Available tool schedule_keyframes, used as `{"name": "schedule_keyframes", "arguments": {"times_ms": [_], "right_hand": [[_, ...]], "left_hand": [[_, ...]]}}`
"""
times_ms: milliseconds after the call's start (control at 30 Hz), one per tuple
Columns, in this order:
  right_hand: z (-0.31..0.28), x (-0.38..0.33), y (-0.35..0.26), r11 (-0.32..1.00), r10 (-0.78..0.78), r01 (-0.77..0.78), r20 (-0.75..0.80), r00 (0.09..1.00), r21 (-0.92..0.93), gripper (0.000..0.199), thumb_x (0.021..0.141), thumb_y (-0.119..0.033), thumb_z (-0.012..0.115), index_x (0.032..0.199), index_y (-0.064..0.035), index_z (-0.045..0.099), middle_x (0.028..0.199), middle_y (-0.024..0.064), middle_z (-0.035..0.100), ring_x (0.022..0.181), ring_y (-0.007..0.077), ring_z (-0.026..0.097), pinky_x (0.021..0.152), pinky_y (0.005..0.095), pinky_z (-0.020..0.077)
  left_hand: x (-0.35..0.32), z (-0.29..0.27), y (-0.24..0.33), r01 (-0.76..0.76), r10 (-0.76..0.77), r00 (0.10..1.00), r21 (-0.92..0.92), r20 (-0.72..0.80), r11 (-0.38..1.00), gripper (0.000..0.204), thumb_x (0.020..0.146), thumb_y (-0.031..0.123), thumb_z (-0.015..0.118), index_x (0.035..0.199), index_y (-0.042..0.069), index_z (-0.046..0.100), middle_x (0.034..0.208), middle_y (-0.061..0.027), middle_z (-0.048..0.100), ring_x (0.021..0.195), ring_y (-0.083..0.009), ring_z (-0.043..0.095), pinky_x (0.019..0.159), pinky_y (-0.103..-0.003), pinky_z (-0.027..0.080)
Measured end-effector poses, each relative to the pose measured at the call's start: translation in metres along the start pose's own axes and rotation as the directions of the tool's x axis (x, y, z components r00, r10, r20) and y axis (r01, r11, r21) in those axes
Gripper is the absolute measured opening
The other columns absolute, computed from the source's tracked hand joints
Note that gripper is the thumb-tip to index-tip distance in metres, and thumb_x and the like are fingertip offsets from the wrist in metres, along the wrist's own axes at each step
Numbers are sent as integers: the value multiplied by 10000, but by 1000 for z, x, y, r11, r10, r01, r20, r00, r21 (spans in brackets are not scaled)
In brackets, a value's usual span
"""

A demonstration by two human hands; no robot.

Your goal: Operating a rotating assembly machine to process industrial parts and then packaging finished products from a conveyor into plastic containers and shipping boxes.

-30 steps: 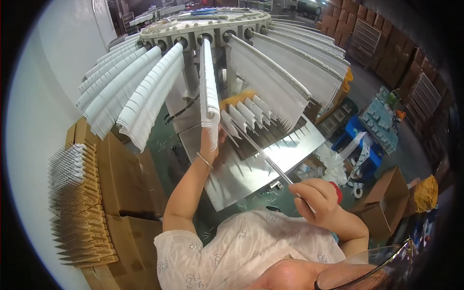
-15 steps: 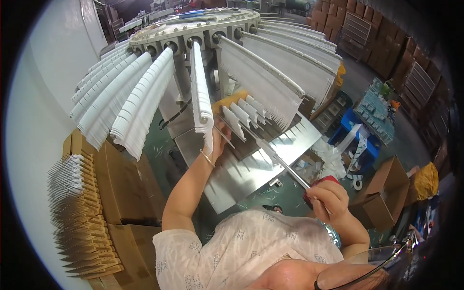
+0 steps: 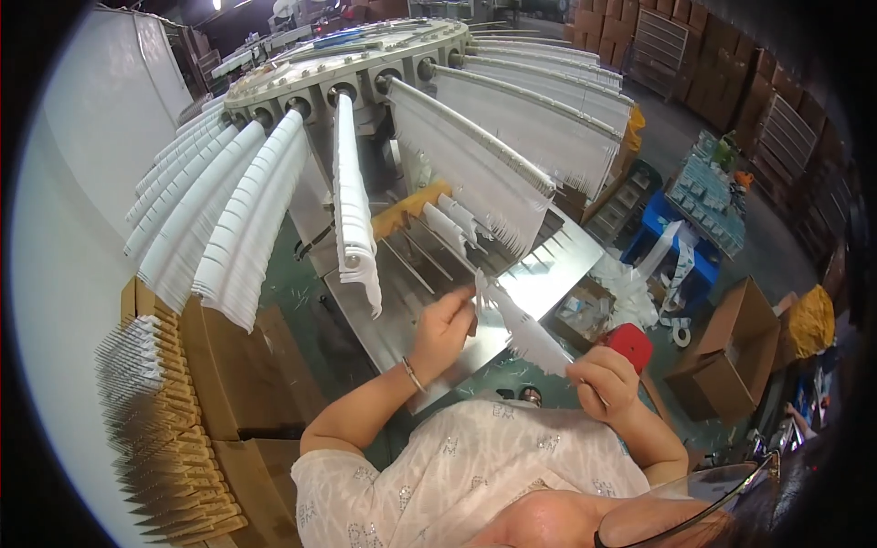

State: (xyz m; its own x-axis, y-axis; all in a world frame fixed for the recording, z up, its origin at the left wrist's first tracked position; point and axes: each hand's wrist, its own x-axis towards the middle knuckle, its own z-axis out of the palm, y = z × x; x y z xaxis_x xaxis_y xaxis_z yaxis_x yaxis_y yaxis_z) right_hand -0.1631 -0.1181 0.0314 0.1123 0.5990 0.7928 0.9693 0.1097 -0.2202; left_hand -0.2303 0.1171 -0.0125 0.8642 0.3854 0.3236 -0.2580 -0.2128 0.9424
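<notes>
In my right hand [image 3: 607, 382] is a metal rod tool with a red handle end [image 3: 630, 347], closed under my fingers. A bunch of white sheet-like pieces [image 3: 528, 336] with ragged edges covers most of the rod, which slants up and left. My left hand [image 3: 445, 336] is at the rod's far end, fingertips pinched on the ragged tip of the white pieces [image 3: 479, 297]. Just beyond is a yellow bar [image 3: 402, 215] with thin metal rods pointing toward me; several carry white pieces [image 3: 448, 224], while those on the left are bare.
A round metal rack [image 3: 365, 50] spreads long arms hung with white sheets [image 3: 247, 219] above the metal table [image 3: 402, 352]. Spiked wooden bars [image 3: 164, 429] are stacked by cardboard at left. At right stand a blue bin [image 3: 690, 274] and an open carton [image 3: 731, 352].
The tool's rod was bare and reached to the yellow bar; now it is drawn back with white pieces on it. My left hand has come from the bar toward me, to the rod's end.
</notes>
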Motion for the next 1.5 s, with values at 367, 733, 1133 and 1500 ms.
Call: {"name": "schedule_keyframes", "arguments": {"times_ms": [367, 733, 1133, 1500], "right_hand": [[-17, 18, -13, 986, 167, -166, -43, 985, 29, 143, 678, 71, 492, 794, 19, 558, 632, 92, 527, 507, 194, 508, 468, 255, 402], [1, -8, -8, 736, 551, -454, -55, 833, 502, 151, 840, -63, 385, 894, 17, 501, 753, 58, 498, 579, 116, 472, 534, 213, 379], [-52, -107, 69, 347, 918, -286, -262, 296, 893, 102, 867, -155, 418, 905, -67, 451, 693, -3, 440, 528, 31, 383, 408, 140, 266], [-131, -47, 256, 555, 802, -604, -176, 571, 571, 165, 864, -162, 417, 961, -49, 487, 756, -18, 397, 671, 61, 356, 593, 171, 279]], "left_hand": [[101, -46, -63, 101, -306, 938, -715, -163, 692, 175, 864, 175, 396, 934, 59, 508, 588, 4, 445, 437, -68, 400, 366, -185, 285], [51, -13, -25, 24, -53, 984, -167, -169, 986, 225, 884, 199, 421, 1021, 33, 486, 597, 25, 444, 488, -39, 388, 425, -180, 296], [35, 21, 16, -266, 79, 922, 474, 379, 840, 209, 873, 202, 397, 921, 39, 520, 585, -55, 459, 529, -106, 461, 483, -280, 367], [100, 122, -7, 698, -422, 391, 35, 818, 716, 273, 907, 258, 397, 806, 29, 506, 615, -9, 466, 476, -66, 386, 449, -185, 323]]}}
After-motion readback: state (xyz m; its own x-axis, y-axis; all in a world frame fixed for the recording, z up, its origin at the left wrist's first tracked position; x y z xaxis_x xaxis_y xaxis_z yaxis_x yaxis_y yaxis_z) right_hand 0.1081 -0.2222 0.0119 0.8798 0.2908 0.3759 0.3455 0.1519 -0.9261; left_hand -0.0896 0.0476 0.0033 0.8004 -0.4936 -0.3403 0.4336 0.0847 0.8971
